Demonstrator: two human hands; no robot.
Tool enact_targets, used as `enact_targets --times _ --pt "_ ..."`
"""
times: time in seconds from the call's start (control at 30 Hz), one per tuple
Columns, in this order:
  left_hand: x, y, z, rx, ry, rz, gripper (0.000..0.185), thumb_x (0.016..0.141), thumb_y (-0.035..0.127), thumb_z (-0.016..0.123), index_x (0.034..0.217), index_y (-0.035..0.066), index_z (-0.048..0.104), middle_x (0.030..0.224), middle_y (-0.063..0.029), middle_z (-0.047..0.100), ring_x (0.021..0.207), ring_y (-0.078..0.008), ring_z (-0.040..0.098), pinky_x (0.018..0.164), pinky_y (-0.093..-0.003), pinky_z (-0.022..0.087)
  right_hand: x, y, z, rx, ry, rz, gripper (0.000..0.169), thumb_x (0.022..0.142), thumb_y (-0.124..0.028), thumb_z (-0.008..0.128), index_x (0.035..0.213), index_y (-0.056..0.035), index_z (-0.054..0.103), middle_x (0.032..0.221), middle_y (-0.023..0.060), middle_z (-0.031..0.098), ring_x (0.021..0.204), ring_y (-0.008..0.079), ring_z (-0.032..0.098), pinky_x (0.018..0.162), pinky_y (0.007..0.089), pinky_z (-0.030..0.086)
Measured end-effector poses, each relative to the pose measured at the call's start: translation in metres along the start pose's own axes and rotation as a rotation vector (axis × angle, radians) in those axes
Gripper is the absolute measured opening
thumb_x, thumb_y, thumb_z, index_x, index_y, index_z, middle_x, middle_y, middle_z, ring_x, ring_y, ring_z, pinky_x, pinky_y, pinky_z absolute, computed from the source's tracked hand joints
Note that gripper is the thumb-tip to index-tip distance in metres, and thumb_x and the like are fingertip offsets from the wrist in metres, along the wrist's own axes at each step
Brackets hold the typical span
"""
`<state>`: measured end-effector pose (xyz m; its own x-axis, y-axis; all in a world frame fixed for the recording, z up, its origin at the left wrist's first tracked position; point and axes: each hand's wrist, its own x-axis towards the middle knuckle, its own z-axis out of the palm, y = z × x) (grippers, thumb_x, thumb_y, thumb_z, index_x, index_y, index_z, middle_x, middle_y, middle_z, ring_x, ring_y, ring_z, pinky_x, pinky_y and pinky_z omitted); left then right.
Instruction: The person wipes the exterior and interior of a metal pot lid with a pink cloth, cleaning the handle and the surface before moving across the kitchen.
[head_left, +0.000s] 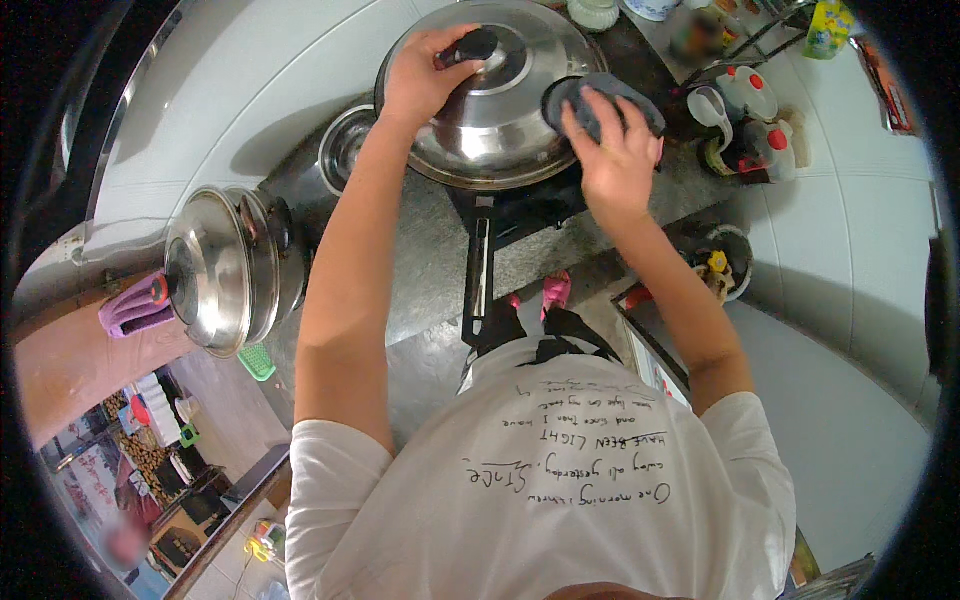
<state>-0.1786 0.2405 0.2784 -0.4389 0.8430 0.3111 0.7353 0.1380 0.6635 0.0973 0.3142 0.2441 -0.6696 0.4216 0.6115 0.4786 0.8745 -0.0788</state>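
Note:
A large domed steel lid (480, 139) covers a pan on the stove, and the pan's long handle (480, 277) points back towards my body. My left hand (427, 71) grips the black knob (474, 46) at the top of the lid. Against the lid's right edge, my right hand (611, 150) presses a dark grey cloth or pad (600, 105) with its fingers spread over it. The pan's inside is hidden beneath the lid.
Left of the stove stand a steel bowl (345, 150) and a lidded steel steamer pot (217, 270). Plastic jugs with red caps (772, 150) stand at the right by the wall. A bin-like container (735, 262) sits below the counter edge (525, 262).

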Motion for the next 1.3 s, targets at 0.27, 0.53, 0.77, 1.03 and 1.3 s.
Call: enact_targets --times 0.27,0.53,0.77,1.03,1.3 --pt "0.005 -0.012 0.003 -0.07 0.017 0.053 0.053 0.084 0.024 0.085 0.135 0.028 0.071 0.101 -0.0039 0.065 0.077 -0.0147 0.058 0.073 -0.0303 0.052 0.029 -0.11 0.026 0.006 0.043 -0.377 0.028 0.082 -0.025 0.065 0.1 -0.0075 0.078 0.137 0.0026 0.059 0.129 0.0299 0.048 0.088 0.0472 0.042" --pt "0.001 -0.015 0.001 0.009 -0.01 -0.012 0.053 0.083 0.025 0.086 0.134 0.028 0.071 0.108 -0.006 0.068 0.085 -0.0181 0.064 0.079 -0.0327 0.054 0.024 -0.006 -0.006 -0.057 -0.12 -0.214 0.047 0.086 -0.025 0.06 0.132 -0.0304 0.068 0.146 -0.0025 0.055 0.13 0.0293 0.05 0.099 0.0504 0.043" --pt "0.002 -0.018 0.007 -0.055 -0.007 0.016 0.051 0.086 0.02 0.084 0.135 0.025 0.071 0.113 -0.0042 0.069 0.087 -0.0149 0.066 0.079 -0.0306 0.056 0.008 -0.025 -0.005 -0.027 -0.067 -0.151 0.046 0.084 -0.018 0.06 0.128 -0.0284 0.072 0.145 -0.0021 0.058 0.127 0.0301 0.052 0.102 0.0526 0.04" --pt "0.0 -0.001 -0.003 -0.139 -0.02 -0.028 0.05 0.083 0.019 0.085 0.131 0.024 0.073 0.105 -0.0026 0.066 0.079 -0.0165 0.06 0.075 -0.0304 0.052 -0.008 -0.063 0.015 0.056 0.093 -0.403 0.03 0.086 -0.028 0.066 0.114 -0.0232 0.077 0.14 -0.0079 0.061 0.127 0.0235 0.054 0.091 0.0442 0.044" --pt "0.0 0.004 -0.003 -0.059 -0.045 -0.086 0.053 0.085 0.015 0.083 0.135 0.025 0.071 0.115 -0.0013 0.066 0.074 -0.0121 0.052 0.073 -0.0274 0.049 -0.029 0.032 0.007 0.053 -0.004 -0.013 0.045 0.084 -0.016 0.062 0.126 -0.0274 0.072 0.144 -0.0026 0.058 0.125 0.031 0.053 0.099 0.0488 0.045"
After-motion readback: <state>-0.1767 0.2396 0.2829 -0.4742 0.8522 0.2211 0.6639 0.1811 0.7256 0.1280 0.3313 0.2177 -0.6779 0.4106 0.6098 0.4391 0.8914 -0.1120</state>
